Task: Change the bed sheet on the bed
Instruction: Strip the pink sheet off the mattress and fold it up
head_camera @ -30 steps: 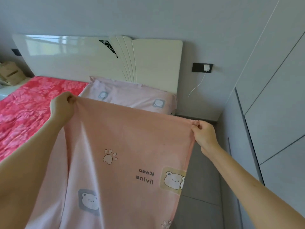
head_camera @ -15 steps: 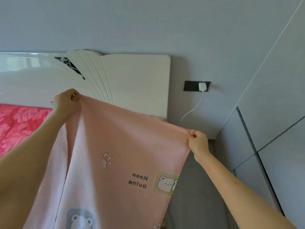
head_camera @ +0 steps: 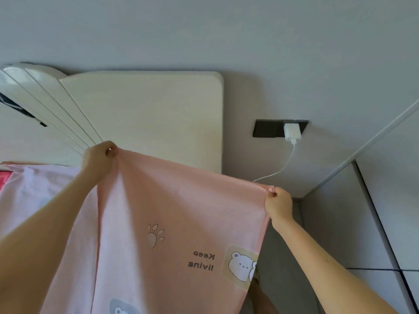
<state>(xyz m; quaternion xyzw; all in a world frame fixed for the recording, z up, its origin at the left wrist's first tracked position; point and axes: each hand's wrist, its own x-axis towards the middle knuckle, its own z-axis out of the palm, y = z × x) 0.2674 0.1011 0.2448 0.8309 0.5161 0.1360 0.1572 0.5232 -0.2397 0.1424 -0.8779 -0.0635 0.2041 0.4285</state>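
The person's two hands have gone up vs. a sec ago, & the pink sheet (head_camera: pixel 170 211) went up w/ them. Its top edge is now high in front of the headboard (head_camera: pixel 147 114). The head has tipped up too, so the pillow & most of the bed are out of view.

The left hand (head_camera: pixel 99 159) has a closed grip on one top corner, fingers curled round the bunched cloth. The right hand (head_camera: pixel 277 203) pinches the other top corner, lower & off to the right. The sheet is pulled wide between them & hangs in the air, w/ a paw print, small bears & the words "Keep living" showing backwards.

This looks like the lift before a big shake, prob. to throw the sheet out flat over the bed. So the new sheet is not on yet; spreading & tucking are still to do.

Bed: only a bit of red sheet (head_camera: pixel 3 177) shows at the far left, w/ pale pink cloth (head_camera: pixel 34 189) next to it. Can't tell if that is a pillow or more sheet.

Room: grey wall (head_camera: pixel 204 30), a black socket (head_camera: pixel 267 129) w/ a white charger (head_camera: pixel 292 131) plugged in & its cable (head_camera: pixel 284 165) hanging down. Grey cupboard doors (head_camera: pixel 385 200) are on the right, grey floor (head_camera: pixel 275 257) below.
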